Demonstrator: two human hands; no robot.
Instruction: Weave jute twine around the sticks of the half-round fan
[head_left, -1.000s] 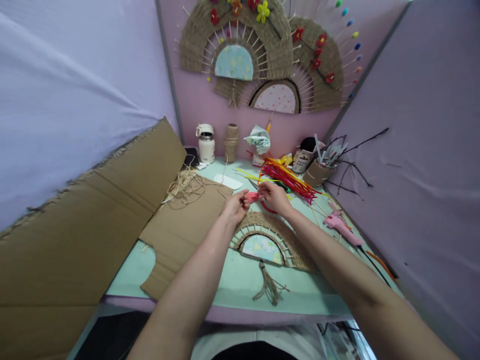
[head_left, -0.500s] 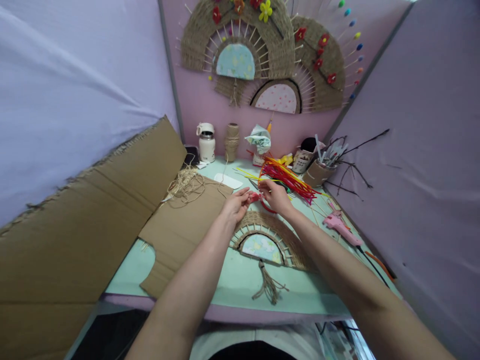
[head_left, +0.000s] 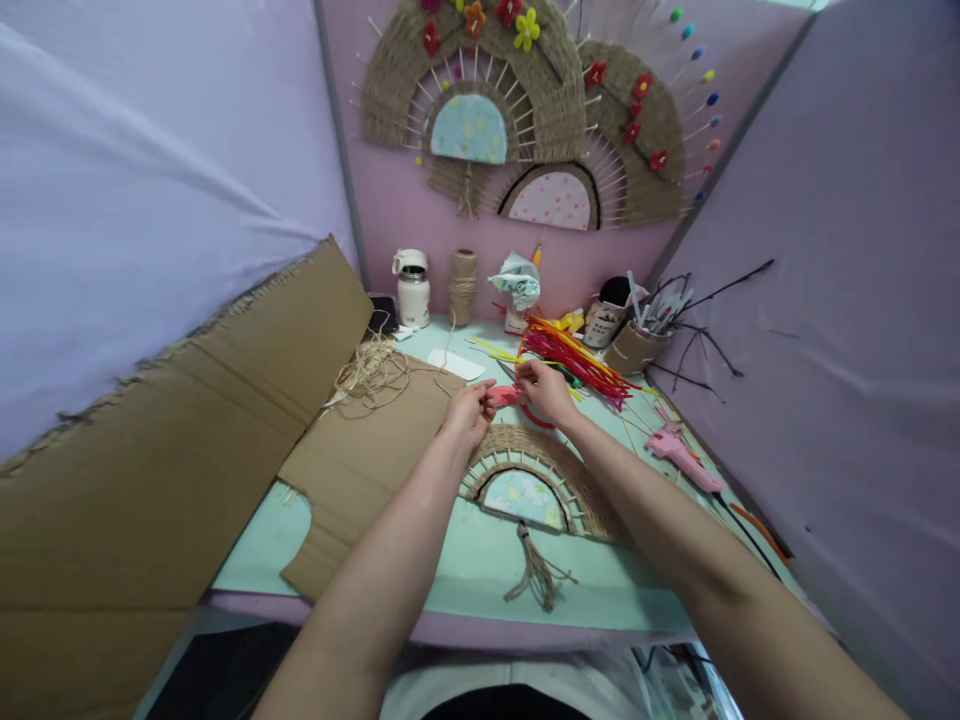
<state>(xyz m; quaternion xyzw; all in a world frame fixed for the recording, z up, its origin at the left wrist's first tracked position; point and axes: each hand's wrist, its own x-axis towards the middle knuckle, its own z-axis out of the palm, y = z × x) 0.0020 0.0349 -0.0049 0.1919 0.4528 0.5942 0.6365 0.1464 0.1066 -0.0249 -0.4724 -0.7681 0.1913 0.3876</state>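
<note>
A red pipe cleaner (head_left: 505, 396), bent into a small shape, is held between my two hands above the table. My left hand (head_left: 470, 409) pinches its left end with fingers closed. On the other end, my right hand (head_left: 546, 393) has thumb and fingers pressed together. A loose red length curves below the right fingers. Just nearer to me lies a twine-woven fan (head_left: 517, 437) with a pale blue-green floral half-circle (head_left: 525, 497) and a twine tassel (head_left: 538, 570); my right forearm covers part of it.
Pipe cleaners (head_left: 577, 362) in red, orange and yellow lie behind my right hand. A pink glue gun (head_left: 684, 460) rests at right. Cardboard (head_left: 367, 440) and tangled twine (head_left: 373, 370) are at left. A flask (head_left: 412, 295), twine spool (head_left: 463, 290) and twig-filled pot (head_left: 637, 345) stand behind.
My left hand has shifted slightly left and its fingers have closed more. More of the red pipe cleaner shows between the hands. My right hand stays nearly in place.
</note>
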